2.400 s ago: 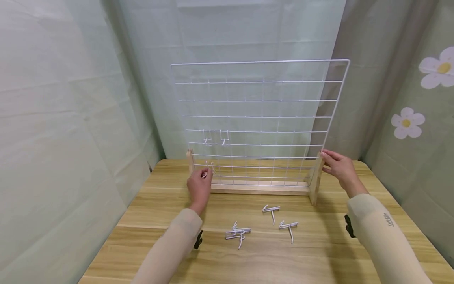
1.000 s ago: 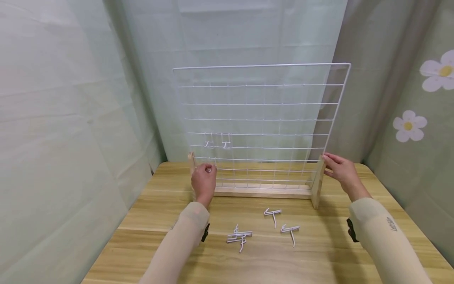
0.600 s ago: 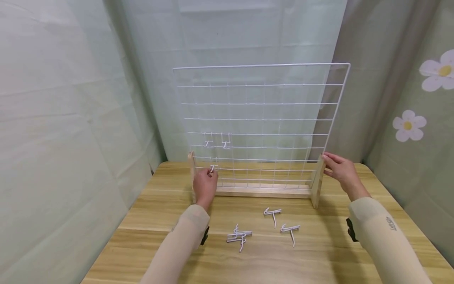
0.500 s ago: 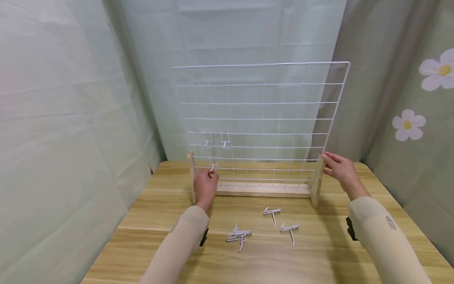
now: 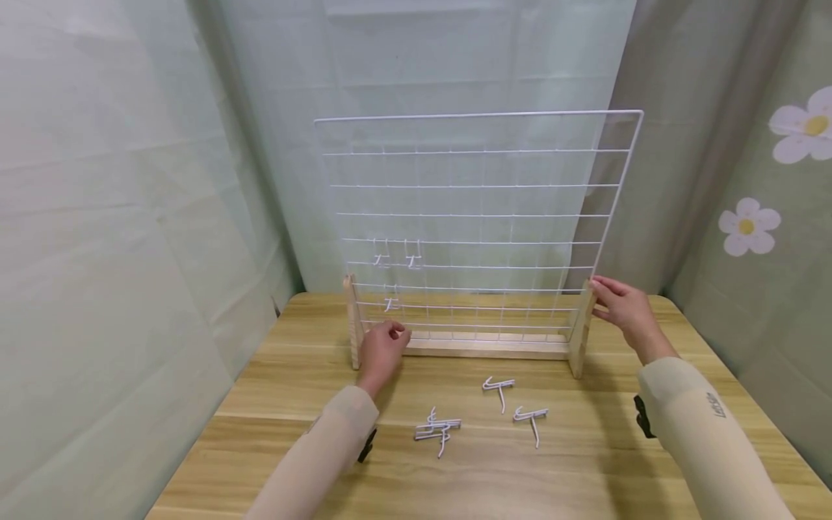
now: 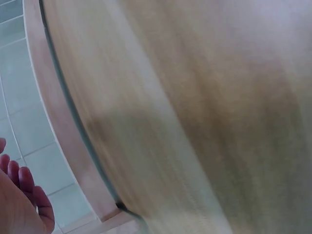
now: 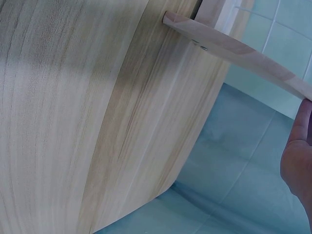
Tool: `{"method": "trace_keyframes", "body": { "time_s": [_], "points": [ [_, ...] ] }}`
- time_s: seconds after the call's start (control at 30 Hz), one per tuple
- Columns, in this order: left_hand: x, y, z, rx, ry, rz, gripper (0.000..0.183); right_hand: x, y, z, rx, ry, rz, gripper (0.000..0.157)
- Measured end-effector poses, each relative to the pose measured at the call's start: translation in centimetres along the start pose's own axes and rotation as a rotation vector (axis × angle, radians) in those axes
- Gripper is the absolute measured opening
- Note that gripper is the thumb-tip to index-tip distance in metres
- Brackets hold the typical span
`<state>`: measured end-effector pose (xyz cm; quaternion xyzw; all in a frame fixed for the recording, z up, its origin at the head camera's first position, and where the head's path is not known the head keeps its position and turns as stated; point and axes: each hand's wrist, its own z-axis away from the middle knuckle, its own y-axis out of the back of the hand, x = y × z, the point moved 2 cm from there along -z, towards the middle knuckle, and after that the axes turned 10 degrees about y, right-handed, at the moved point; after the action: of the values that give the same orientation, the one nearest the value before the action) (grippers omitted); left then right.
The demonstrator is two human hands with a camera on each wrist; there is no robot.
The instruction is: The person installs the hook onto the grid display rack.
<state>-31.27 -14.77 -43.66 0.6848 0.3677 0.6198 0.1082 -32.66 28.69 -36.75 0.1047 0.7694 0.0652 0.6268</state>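
A white wire grid rack point(image 5: 477, 114) stands upright in a wooden base. My left hand point(image 5: 382, 354) is in front of its lower left part, fingers loosely bent, with nothing held. Just above those fingertips a white wire hook point(image 5: 390, 305) hangs on the grid. Two more hooks, one on the left point(image 5: 380, 260) and one beside it point(image 5: 413, 261), hang on a higher wire. My right hand point(image 5: 624, 307) pinches the top of the right wooden end post point(image 5: 581, 328). The left wrist view shows my left hand point(image 6: 19, 204) only at its edge.
Several loose white hooks lie on the wooden table point(image 5: 292, 440): a tangled cluster point(image 5: 438, 427) left of centre, one hook point(image 5: 499, 386) near the base and another point(image 5: 531, 415) right of it. Pale cloth curtains point(image 5: 117, 217) surround the table.
My left hand was at the lower hook; it has let go and moved down and slightly right. The hook stays hanging on the grid. My right hand keeps its place on the post.
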Motion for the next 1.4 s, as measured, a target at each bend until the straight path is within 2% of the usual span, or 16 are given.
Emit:
{"method": "trace_keyframes", "body": {
  "time_s": [0.2, 0.3, 0.57, 0.8, 1.2, 1.4],
  "points": [
    [-0.7, -0.6, 0.2, -0.067, -0.029, 0.054, 0.014, 0.1, 0.1, 0.0, -0.002, 0.0, 0.008, 0.067],
    [-0.9, -0.7, 0.3, -0.126, -0.049, 0.063, 0.014, 0.1, 0.1, 0.0, -0.001, 0.0, 0.005, 0.069],
    [-1.6, -1.0, 1.1, -0.392, -0.066, 0.099, 0.017, -0.1, 0.0, -0.1, 0.008, 0.01, -0.054, 0.069],
    [-1.9, -0.9, 2.4, -0.56, -0.097, 0.081, 0.024, 0.0, 0.0, 0.0, -0.003, 0.0, -0.024, 0.068],
    [-3.6, -1.2, 4.1, -0.76, -0.179, 0.059, 0.028, -0.1, 0.0, 0.0, -0.004, 0.012, -0.011, 0.068],
    [-3.9, -1.7, 4.9, -0.786, -0.256, 0.015, 0.025, 0.0, 0.1, 0.1, 0.003, 0.017, -0.033, 0.068]
  ]
}}
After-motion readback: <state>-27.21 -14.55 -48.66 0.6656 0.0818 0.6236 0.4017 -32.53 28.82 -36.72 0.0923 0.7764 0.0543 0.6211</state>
